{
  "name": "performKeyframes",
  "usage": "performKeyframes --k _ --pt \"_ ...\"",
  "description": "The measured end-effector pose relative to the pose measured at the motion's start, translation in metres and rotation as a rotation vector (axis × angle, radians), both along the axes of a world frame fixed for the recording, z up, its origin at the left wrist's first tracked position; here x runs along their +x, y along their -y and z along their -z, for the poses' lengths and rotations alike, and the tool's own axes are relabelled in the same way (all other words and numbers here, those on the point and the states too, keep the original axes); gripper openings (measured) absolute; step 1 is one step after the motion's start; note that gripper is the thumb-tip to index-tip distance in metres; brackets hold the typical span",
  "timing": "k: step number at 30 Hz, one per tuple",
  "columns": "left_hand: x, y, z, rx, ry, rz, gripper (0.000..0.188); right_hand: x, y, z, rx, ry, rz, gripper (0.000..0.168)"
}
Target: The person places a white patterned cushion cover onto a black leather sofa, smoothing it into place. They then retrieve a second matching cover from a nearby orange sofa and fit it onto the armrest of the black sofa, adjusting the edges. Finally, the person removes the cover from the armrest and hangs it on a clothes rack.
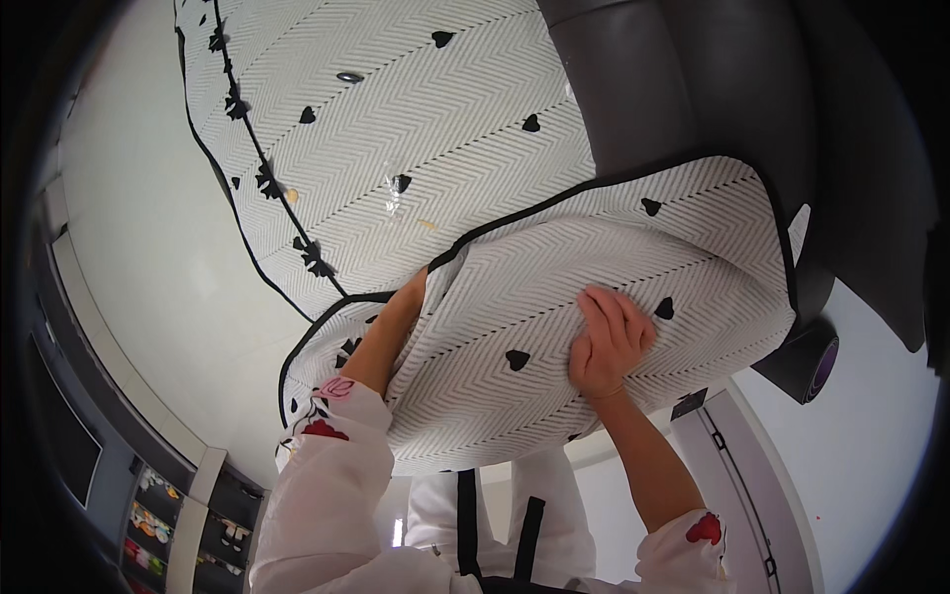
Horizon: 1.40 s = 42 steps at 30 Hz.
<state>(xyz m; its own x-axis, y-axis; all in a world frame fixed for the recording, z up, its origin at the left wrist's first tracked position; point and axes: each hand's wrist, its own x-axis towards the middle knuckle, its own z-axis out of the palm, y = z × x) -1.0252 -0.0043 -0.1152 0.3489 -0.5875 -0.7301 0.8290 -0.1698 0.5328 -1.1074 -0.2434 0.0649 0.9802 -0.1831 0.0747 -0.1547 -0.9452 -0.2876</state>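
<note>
A white-and-grey herringbone sofa cover [460, 134] with black hearts, bows and dark edging lies over a dark leather-like sofa [668, 89]. Its near end forms a bulging, black-edged flap [534, 297] over the part closest to me. My right hand [610, 338] rests on this flap with curled fingers; whether they pinch the cloth is not clear. My left forearm [390, 330] reaches under the flap's black edge, and the left hand is hidden beneath the fabric. A small clear plastic piece [393, 194] and a yellowish scrap [427, 224] lie on the cover.
A dark rolled mat [805, 364] with a purple inner side stands at the right by the sofa. A white tag [798, 232] sticks out at the flap's right edge. Shelves with small items [152, 520] are at the lower left, beyond the pale floor [185, 297].
</note>
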Motion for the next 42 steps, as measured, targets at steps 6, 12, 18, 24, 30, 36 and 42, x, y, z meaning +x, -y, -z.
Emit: performKeyframes --k 6,12,18,24,30,36,42 --pt "0.001 0.003 -0.029 0.056 0.013 -0.287 0.032 0.000 0.000 0.000 0.000 -0.011 -0.017 0.033" --pt "0.026 -0.012 -0.064 0.242 -0.151 0.136 0.027 -0.001 0.002 -0.001 -0.020 -0.011 -0.022 0.033" --pt "0.027 -0.031 -0.076 -0.025 -0.235 -0.278 0.039 -0.001 -0.002 -0.002 -0.020 -0.021 -0.029 0.034" --pt "0.047 -0.054 -0.107 -0.263 -0.154 -0.753 0.053 -0.002 -0.002 0.000 -0.033 -0.016 -0.030 0.035" --pt "0.042 -0.057 -0.111 0.264 0.064 -0.342 0.036 -0.004 -0.001 0.002 -0.039 -0.010 -0.030 0.035" --pt "-0.021 -0.028 -0.040 0.177 0.962 0.429 0.051 0.000 -0.004 0.000 -0.042 -0.021 -0.032 0.034" --pt "0.009 0.011 -0.042 0.438 0.443 0.702 0.061 0.000 -0.002 0.001 -0.041 -0.027 -0.020 0.034"
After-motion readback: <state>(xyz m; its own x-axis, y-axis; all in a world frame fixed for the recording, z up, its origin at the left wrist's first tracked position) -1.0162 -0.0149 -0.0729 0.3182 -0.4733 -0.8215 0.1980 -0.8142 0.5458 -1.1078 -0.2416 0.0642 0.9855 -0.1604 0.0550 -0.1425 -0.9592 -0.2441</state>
